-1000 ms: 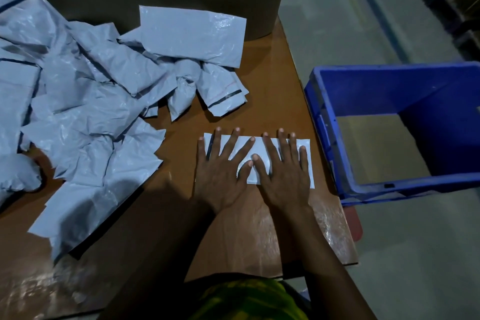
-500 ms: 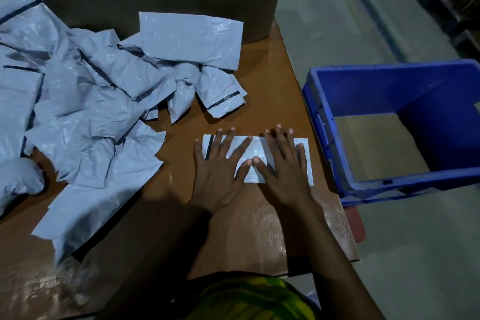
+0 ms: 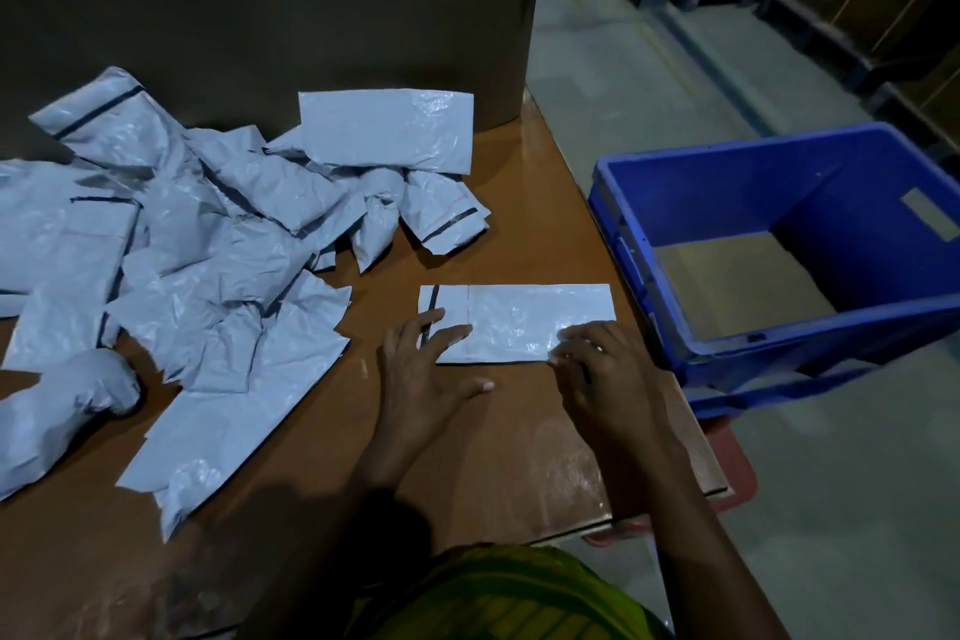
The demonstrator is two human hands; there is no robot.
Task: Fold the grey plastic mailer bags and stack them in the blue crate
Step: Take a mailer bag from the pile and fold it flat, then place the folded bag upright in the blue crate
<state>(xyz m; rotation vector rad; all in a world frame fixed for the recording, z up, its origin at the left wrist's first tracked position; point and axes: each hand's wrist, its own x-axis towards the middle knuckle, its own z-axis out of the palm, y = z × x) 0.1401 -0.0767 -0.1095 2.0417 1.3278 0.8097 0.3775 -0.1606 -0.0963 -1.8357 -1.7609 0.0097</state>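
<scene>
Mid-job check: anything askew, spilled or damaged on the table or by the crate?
Nothing damaged or spilled. The folded mailer lies flat and square on the table, left hand and right hand at its near edge. The crumpled pile on the left is just unfolded stock. The blue crate shows no bags inside yet.

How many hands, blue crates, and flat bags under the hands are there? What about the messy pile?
Hands: 2, left hand and right hand
Blue crate: 1
Flat bag under the hands: 1
Total: 4
Messy pile: too tangled to count.
</scene>
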